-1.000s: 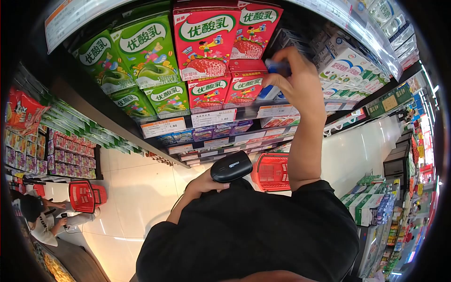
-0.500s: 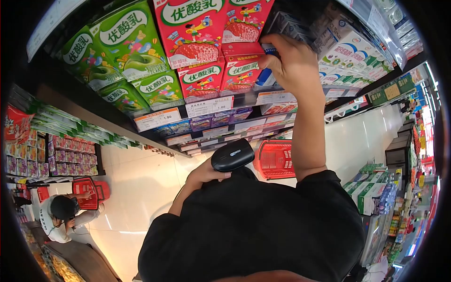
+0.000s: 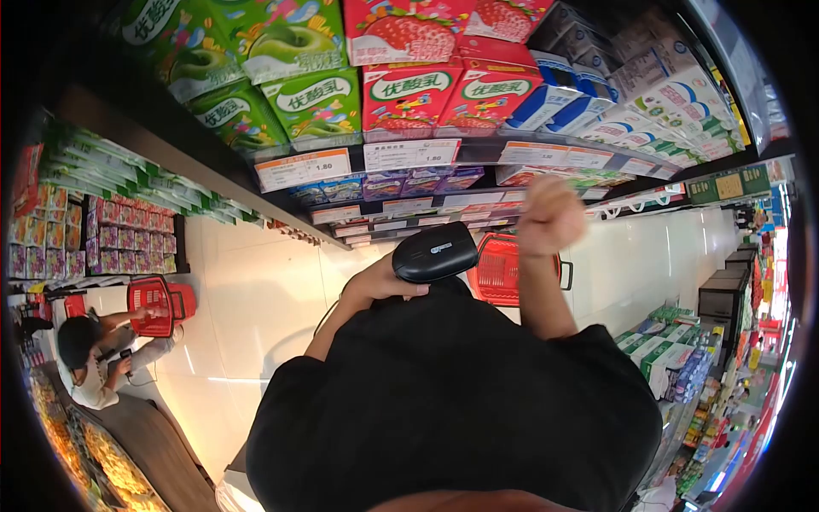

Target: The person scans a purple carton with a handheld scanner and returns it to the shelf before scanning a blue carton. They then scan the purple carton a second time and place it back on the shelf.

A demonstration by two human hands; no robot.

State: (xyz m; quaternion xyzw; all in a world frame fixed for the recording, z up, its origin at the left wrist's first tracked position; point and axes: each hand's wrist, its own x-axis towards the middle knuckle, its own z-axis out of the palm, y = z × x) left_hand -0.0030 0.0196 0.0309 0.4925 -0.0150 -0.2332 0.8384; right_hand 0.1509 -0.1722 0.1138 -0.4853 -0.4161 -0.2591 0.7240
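My left hand (image 3: 375, 282) is closed around a black handheld barcode scanner (image 3: 437, 253), held in front of my chest. My right hand (image 3: 553, 220) is in the air below the shelf edge, smeared by motion; its fingers look curled, but I cannot make out anything in them. Above it on the shelf stand blue and white cartons (image 3: 550, 92). Red strawberry milk drink boxes (image 3: 408, 101) and green apple ones (image 3: 313, 104) are stacked to their left.
Price labels (image 3: 412, 156) run along the shelf edge. A red shopping basket (image 3: 496, 271) is on the floor beyond my hands. At the left, a person (image 3: 85, 358) is beside another red basket (image 3: 152, 307). Stacked green and white cartons (image 3: 661, 350) stand at the right.
My right hand has come away from the blue carton on the shelf and moved down toward me. The blue cartons are now uncovered. My left hand still holds the scanner. My view has shifted.
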